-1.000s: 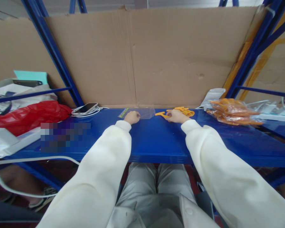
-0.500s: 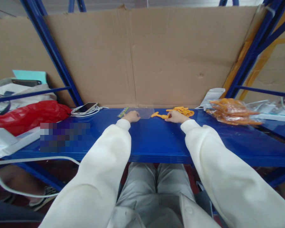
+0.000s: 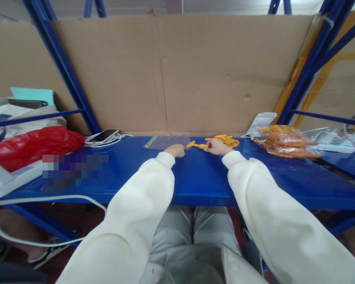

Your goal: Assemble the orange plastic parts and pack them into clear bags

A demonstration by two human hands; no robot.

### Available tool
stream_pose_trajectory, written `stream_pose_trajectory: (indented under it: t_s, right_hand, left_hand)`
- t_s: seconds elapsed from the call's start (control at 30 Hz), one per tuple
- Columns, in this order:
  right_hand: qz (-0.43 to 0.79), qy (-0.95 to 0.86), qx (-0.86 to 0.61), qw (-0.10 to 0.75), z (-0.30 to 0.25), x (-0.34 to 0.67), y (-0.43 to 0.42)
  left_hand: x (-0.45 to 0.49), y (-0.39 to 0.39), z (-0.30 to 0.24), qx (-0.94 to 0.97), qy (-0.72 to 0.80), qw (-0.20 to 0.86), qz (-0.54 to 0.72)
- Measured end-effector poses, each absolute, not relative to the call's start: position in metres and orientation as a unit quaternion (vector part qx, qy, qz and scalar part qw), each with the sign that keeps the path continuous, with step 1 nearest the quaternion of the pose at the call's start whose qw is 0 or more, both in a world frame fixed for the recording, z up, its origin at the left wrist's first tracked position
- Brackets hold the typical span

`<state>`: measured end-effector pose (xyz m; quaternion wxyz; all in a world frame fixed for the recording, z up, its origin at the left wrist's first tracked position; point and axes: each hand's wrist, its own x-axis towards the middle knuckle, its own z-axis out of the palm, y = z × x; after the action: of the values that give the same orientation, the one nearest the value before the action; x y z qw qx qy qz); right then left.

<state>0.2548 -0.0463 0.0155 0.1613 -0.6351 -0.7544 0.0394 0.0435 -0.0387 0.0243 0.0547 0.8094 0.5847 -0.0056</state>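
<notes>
A clear plastic bag [image 3: 169,141] with a green-and-yellow printed strip at its left end lies flat at the back of the blue shelf. My left hand [image 3: 175,150] is closed at the bag's lower right edge, seeming to pinch it; the fingertips are mostly hidden. My right hand [image 3: 219,147] grips one end of a slim orange plastic piece [image 3: 197,145], whose other end points left toward the bag's right side. Behind that hand lies a pile of similar orange plastic pieces [image 3: 231,141], some with loop-like ends. Their exact kind is too small to make out.
Filled bags of orange pieces [image 3: 284,140] lie to the right, beside white power strips [image 3: 340,146]. On the left are a phone [image 3: 105,136] on a coiled white cable and a red plastic bag [image 3: 38,144]. A cardboard panel [image 3: 213,75] stands behind the blue shelf [image 3: 201,177].
My left hand has moved right along the bag to its right edge, uncovering the printed strip. My right hand still holds the orange piece, now closer to the left hand. The view shifted slightly.
</notes>
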Motion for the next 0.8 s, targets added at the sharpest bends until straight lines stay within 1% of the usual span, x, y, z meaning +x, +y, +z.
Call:
stream_pose_trajectory:
  t_s: [0.4, 0.6, 0.8]
  right_hand:
    - [0.013, -0.724, -0.658, 0.207, 0.016, 0.258, -0.043]
    - [-0.011, -0.696, -0.664, 0.273, 0.014, 0.262, -0.037]
    - [-0.034, -0.698, -0.632, 0.336, 0.010, 0.268, -0.027]
  left_hand:
    - [0.045, -0.054, 0.023, 0.794, 0.606, 0.036, -0.017]
    - [0.044, -0.055, 0.025, 0.797, 0.603, 0.038, -0.002]
    - [0.043, -0.053, 0.023, 0.793, 0.608, 0.033, 0.015]
